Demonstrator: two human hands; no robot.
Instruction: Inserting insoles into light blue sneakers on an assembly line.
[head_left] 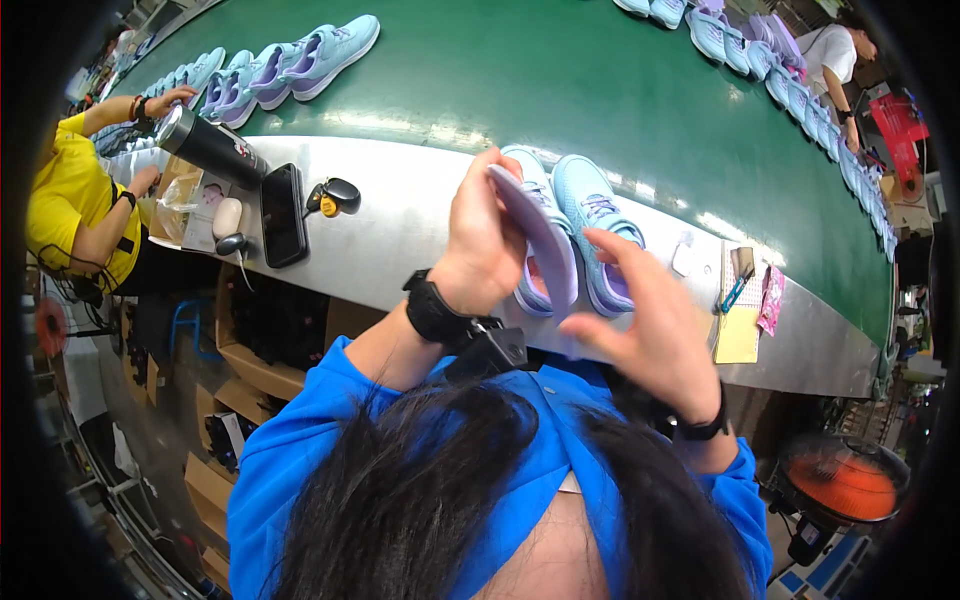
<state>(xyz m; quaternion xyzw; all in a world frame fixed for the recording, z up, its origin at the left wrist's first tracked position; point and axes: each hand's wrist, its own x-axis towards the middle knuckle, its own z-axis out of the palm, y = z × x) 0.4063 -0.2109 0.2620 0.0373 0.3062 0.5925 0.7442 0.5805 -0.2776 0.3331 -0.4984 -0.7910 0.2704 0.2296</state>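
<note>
A lavender insole [547, 238] is gripped in my left hand [480, 238], its long side tilted up above the metal ledge [390, 190]. My right hand [655, 325] is beside the insole's lower end, thumb and fingers spread, holding nothing. Just beyond my hands, a pair of light blue sneakers with lavender trim stands on the ledge, toes pointing away from me. The insole and my left hand partly cover the left sneaker [524, 162]. Past the fingers of my right hand shows the right sneaker [588, 196], its opening partly visible.
Along the ledge's left lie a black tumbler [215, 145], a phone [283, 215] and keys [335, 196]. A yellow notepad [738, 335] and a cutter [735, 292] are at right. More sneakers [335, 55] line the green belt [480, 80]. A person in yellow [85, 190] works at left.
</note>
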